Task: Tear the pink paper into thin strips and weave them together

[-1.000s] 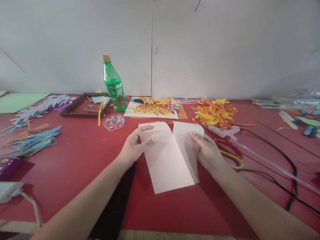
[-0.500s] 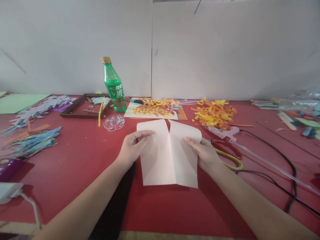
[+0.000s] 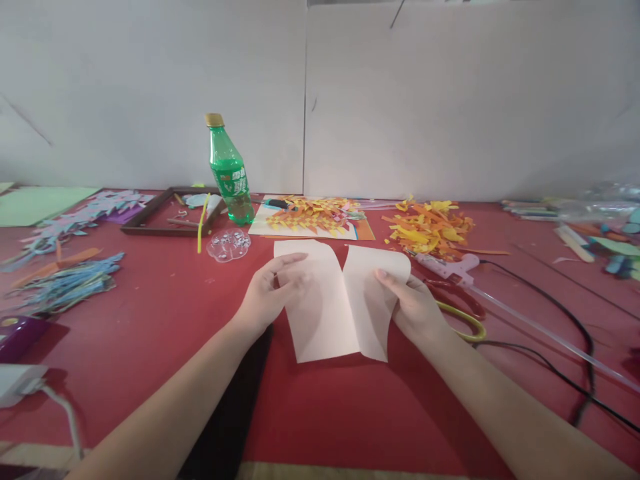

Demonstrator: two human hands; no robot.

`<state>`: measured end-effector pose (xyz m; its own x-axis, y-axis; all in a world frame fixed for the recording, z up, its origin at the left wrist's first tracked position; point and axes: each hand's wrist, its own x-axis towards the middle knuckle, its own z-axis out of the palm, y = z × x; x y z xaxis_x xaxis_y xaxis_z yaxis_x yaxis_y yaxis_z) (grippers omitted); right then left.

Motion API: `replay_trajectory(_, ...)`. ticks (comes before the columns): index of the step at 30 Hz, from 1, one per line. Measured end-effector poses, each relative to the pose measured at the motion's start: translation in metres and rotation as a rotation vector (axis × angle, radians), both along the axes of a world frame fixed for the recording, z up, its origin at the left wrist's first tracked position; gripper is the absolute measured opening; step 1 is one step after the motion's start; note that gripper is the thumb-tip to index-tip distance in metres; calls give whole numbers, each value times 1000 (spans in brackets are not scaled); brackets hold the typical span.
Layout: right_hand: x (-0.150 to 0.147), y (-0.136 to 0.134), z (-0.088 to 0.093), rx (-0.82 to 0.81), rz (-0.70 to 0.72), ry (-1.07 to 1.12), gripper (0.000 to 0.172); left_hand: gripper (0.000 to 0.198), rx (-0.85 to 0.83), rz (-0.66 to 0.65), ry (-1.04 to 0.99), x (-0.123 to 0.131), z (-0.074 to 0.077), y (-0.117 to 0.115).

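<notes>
- White paper sheet (image 3: 320,320), plain on its visible face, stands in the middle of the view just above or on the red table (image 3: 150,347), creased down the centre with a notch at the top of the crease.
- Left hand (image 3: 261,297): half curled at the sheet's left edge, thumb and forefinger slightly apart over its front; any grip behind is hidden.
- Right hand (image 3: 417,303): closed on the right edge, thumb in front, fingers behind, pinching the paper.
- Green bottle (image 3: 230,163), gold cap (image 3: 215,121), beyond the left hand: its label (image 3: 235,181) bears large white characters, too blurred to read for certain.
- Purple object (image 3: 23,337), far left: a pale round mark, illegible. Near it, a white plug block (image 3: 17,385) with no readable print.
- Pink glue gun (image 3: 445,267), near the right hand, beside a yellow handle loop (image 3: 481,330); no lettering can be made out.
- Behind the sheet, orange and yellow paper strips (image 3: 433,227) lie heaped.
</notes>
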<state>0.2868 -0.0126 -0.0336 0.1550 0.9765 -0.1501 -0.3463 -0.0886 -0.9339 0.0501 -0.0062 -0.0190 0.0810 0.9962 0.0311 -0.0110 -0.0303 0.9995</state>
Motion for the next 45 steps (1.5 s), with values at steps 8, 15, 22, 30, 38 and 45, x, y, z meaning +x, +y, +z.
replay_trajectory(8,2,-1,4,-59,-101,29,22,14,135,-105,119,-1,-4,-1)
replay_trajectory(15,0,0,6,14,130,51,26,22,148,28,146,-4,-4,2)
replay_trajectory(22,0,1,0,-12,110,34,21,28,105,67,144,-3,-5,0)
replay_trajectory(30,3,2,-3,42,69,96,11,26,170,100,207,-5,-5,2)
replay_trajectory(38,1,2,-1,40,10,100,12,26,174,88,214,-5,-8,3)
replay_trajectory(45,1,3,-1,35,-1,81,14,26,146,95,171,-4,-6,2)
